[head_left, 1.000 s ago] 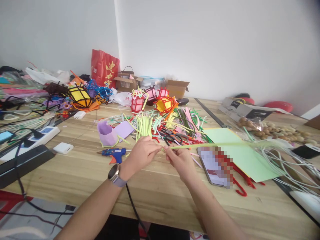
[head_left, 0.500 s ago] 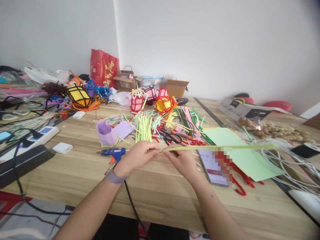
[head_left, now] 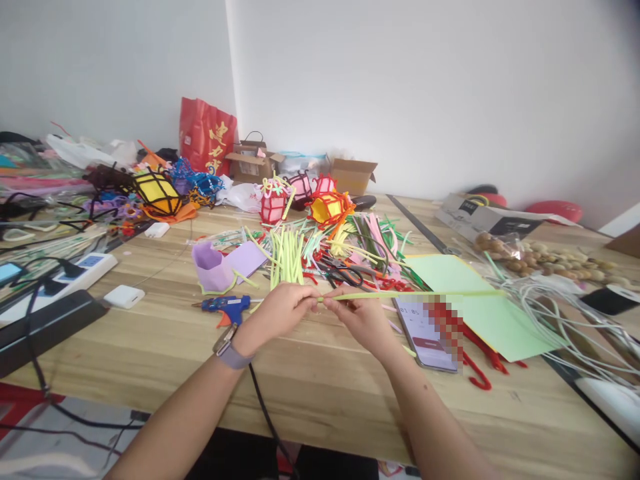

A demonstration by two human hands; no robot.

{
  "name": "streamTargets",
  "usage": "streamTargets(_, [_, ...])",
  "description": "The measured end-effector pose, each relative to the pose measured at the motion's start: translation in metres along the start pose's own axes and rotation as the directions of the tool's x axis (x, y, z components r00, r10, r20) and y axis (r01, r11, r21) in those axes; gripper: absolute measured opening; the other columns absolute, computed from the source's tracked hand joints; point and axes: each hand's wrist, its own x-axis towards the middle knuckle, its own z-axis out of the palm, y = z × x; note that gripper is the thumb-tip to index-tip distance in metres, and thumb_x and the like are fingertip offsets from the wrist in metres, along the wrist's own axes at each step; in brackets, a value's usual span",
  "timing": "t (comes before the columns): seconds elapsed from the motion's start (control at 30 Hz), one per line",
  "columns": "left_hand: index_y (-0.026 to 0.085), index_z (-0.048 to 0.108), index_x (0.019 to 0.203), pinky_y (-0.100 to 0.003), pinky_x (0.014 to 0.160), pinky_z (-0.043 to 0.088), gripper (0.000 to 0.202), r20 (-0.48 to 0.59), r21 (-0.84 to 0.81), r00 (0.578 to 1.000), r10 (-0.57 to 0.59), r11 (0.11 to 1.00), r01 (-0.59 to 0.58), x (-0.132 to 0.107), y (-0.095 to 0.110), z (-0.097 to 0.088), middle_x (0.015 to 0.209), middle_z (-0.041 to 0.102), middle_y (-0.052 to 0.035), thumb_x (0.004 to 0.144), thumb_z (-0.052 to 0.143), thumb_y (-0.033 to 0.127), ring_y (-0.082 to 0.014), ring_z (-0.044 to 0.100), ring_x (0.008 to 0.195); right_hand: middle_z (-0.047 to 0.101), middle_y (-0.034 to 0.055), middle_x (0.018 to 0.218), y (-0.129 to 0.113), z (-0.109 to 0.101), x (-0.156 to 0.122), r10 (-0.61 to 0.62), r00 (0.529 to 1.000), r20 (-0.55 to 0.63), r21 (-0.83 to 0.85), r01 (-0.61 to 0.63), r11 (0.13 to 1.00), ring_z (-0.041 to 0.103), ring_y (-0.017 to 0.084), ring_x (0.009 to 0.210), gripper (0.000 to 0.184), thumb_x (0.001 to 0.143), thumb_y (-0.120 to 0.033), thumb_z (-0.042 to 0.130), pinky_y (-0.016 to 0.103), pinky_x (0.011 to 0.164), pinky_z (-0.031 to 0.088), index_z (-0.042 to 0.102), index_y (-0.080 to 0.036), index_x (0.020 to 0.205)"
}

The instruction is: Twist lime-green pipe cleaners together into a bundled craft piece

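Note:
My left hand (head_left: pixel 281 312) and my right hand (head_left: pixel 361 316) meet above the wooden table (head_left: pixel 310 393), both pinched on one long light-green pipe cleaner (head_left: pixel 415 294). The stem runs from my fingertips out to the right, over a phone (head_left: pixel 427 327) and a green paper sheet (head_left: pixel 480 307). A watch sits on my left wrist. Just behind my hands lies a heap of coloured pipe cleaners (head_left: pixel 340 250) with black scissors (head_left: pixel 345 273) in it. A blue glue gun (head_left: pixel 225 305) lies left of my left hand.
Small pipe-cleaner lanterns (head_left: pixel 325 207) and cardboard boxes stand at the back. A purple foam piece (head_left: pixel 220 263), a power strip (head_left: pixel 85 267) and cables lie to the left. White cords (head_left: pixel 565 320) and a bag of nuts (head_left: pixel 540 260) are on the right.
Both hands stay pinched on the green pipe cleaner. Its visible length to the right has grown shorter, and my hands have shifted slightly lower.

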Motion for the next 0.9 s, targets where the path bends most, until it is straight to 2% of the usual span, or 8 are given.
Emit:
streamTargets(0.17, [0.020, 0.068, 0.096, -0.034, 0.078, 0.041, 0.025, -0.202, 0.357, 0.971, 0.131, 0.932, -0.052, -0.004, 0.006, 0.009, 0.092, 0.073, -0.0056, 0.088, 0.045, 0.011, -0.0190, 0.065, 0.082, 0.044, -0.0055, 0.043, -0.002, 0.009, 0.001, 0.413, 0.902, 0.123, 0.435, -0.423, 0.795, 0.031, 0.007, 0.037, 0.034, 0.065, -0.051, 0.068, 0.022, 0.037, 0.021, 0.057, -0.020, 0.058])
streamTargets(0.27, [0.019, 0.066, 0.099, -0.036, 0.080, 0.040, 0.027, -0.239, 0.398, 0.958, 0.162, 0.916, -0.055, -0.005, 0.007, 0.011, 0.095, 0.073, -0.0074, 0.089, 0.043, 0.010, -0.0197, 0.065, 0.086, 0.040, -0.0070, 0.042, 0.001, 0.009, 0.002, 0.434, 0.874, 0.218, 0.491, -0.483, 0.725, 0.025, 0.006, 0.036, 0.037, 0.065, -0.053, 0.066, 0.021, 0.037, 0.017, 0.057, -0.019, 0.058])
streamTargets(0.4, [0.019, 0.067, 0.092, -0.030, 0.072, 0.043, 0.025, -0.081, 0.100, 0.996, -0.030, 0.994, 0.038, -0.001, 0.004, 0.005, 0.089, 0.073, -0.0051, 0.092, 0.043, 0.022, -0.0182, 0.065, 0.081, 0.051, -0.0028, 0.049, 0.009, 0.001, 0.002, 0.143, 0.990, 0.016, 0.117, -0.144, 0.983, 0.041, 0.009, 0.042, 0.031, 0.077, -0.046, 0.060, 0.023, 0.044, 0.029, 0.063, -0.019, 0.065])
streamTargets(0.5, [0.018, 0.066, 0.087, -0.024, 0.067, 0.045, 0.031, 0.128, -0.210, 0.988, -0.085, 0.971, 0.111, 0.000, 0.000, 0.000, 0.080, 0.072, -0.0028, 0.094, 0.038, 0.028, -0.0145, 0.065, 0.073, 0.065, 0.0018, 0.068, 0.010, -0.006, 0.001, -0.122, 0.992, 0.026, -0.136, 0.124, 0.983, 0.055, 0.014, 0.060, 0.019, 0.082, -0.035, 0.057, 0.025, 0.057, 0.040, 0.068, -0.021, 0.076])
streamTargets(0.6, [0.017, 0.065, 0.086, -0.022, 0.065, 0.045, 0.026, 0.130, -0.267, 0.988, -0.080, 0.957, 0.113, 0.000, 0.000, -0.001, 0.076, 0.069, -0.0013, 0.092, 0.042, 0.027, -0.0138, 0.063, 0.071, 0.069, 0.0032, 0.077, 0.007, -0.006, 0.000, -0.215, 0.972, 0.092, -0.169, 0.228, 0.959, 0.060, 0.017, 0.071, 0.017, 0.083, -0.030, 0.056, 0.028, 0.067, 0.043, 0.069, -0.022, 0.076])
streamTargets(0.73, [0.018, 0.064, 0.083, -0.029, 0.072, 0.042, 0.020, -0.075, 0.127, 0.997, -0.016, 0.992, 0.025, -0.003, 0.005, 0.004, 0.081, 0.069, -0.0036, 0.090, 0.045, 0.021, -0.0177, 0.061, 0.077, 0.054, -0.0016, 0.048, 0.004, 0.005, 0.001, 0.115, 0.993, 0.014, 0.035, -0.116, 0.993, 0.047, 0.012, 0.045, 0.026, 0.078, -0.040, 0.059, 0.024, 0.047, 0.034, 0.060, -0.020, 0.061])
streamTargets(0.8, [0.017, 0.063, 0.084, -0.035, 0.079, 0.040, 0.020, -0.137, 0.356, 0.987, 0.081, 0.934, -0.027, -0.004, 0.008, 0.009, 0.084, 0.068, -0.0059, 0.091, 0.044, 0.017, -0.0203, 0.060, 0.081, 0.040, -0.0060, 0.040, 0.003, 0.011, 0.002, 0.363, 0.926, 0.106, 0.269, -0.378, 0.886, 0.031, 0.008, 0.035, 0.033, 0.073, -0.047, 0.059, 0.022, 0.038, 0.022, 0.053, -0.020, 0.056])
streamTargets(0.9, [0.016, 0.062, 0.088, -0.038, 0.081, 0.039, 0.019, -0.145, 0.499, 0.973, 0.179, 0.862, -0.084, -0.005, 0.011, 0.014, 0.084, 0.068, -0.0070, 0.090, 0.043, 0.014, -0.0221, 0.060, 0.083, 0.033, -0.0090, 0.040, 0.003, 0.014, 0.003, 0.455, 0.841, 0.294, 0.463, -0.542, 0.702, 0.019, 0.005, 0.034, 0.035, 0.068, -0.051, 0.061, 0.020, 0.036, 0.014, 0.050, -0.020, 0.056])
